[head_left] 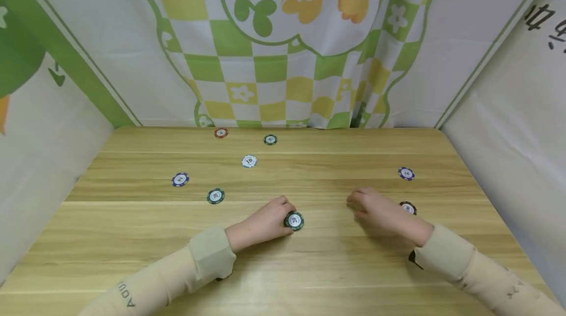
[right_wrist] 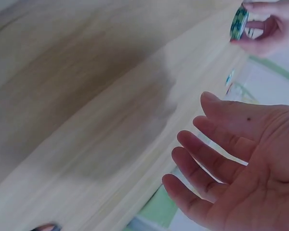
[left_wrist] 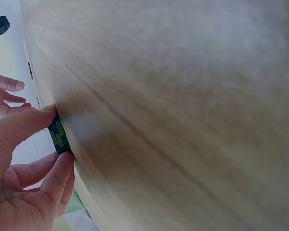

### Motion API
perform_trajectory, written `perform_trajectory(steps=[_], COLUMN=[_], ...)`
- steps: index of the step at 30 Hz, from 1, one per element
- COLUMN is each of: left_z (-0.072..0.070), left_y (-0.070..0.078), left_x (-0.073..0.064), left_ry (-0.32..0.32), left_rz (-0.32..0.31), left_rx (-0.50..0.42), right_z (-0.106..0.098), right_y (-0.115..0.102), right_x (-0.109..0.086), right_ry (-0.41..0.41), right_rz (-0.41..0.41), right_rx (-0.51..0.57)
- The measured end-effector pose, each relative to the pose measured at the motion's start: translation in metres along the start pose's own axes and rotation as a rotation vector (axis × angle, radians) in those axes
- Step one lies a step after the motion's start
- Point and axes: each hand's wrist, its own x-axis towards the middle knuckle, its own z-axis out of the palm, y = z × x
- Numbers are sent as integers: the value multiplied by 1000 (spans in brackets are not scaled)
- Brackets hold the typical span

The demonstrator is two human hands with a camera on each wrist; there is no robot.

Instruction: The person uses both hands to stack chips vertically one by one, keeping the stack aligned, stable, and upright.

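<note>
In the head view my left hand (head_left: 267,221) pinches a short stack of green poker chips (head_left: 294,220) between thumb and fingers, its top chip marked 20. The left wrist view shows the striped edges of the stack (left_wrist: 59,133) standing on the wood, thumb on one side and fingertips on the other. To the right, my right hand (head_left: 376,209) hovers over the table with nothing in it. Its fingers are loosely bent and spread in the right wrist view. A black-edged chip (head_left: 409,207) lies just beyond the right wrist, partly covered by it.
Loose chips lie flat on the wooden table (head_left: 309,276): a green one (head_left: 215,196), a blue one (head_left: 180,179), a white one (head_left: 249,160), a red one (head_left: 221,132), another green one (head_left: 270,139) and a purple-blue one (head_left: 406,173). Patterned curtains (head_left: 274,70) border the table.
</note>
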Motion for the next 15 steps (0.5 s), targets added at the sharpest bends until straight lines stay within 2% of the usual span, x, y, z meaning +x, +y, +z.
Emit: perform_trajectory(steps=[6, 15], left_z=[0, 0], left_y=[1, 1], left_x=[0, 0], left_ry=[6, 6], left_rz=[5, 2], left_rx=[-6, 14], right_z=[-10, -11], right_y=[14, 38], right_x=[-14, -28], right_ry=[18, 85], right_rz=[54, 88], right_rx=[9, -11])
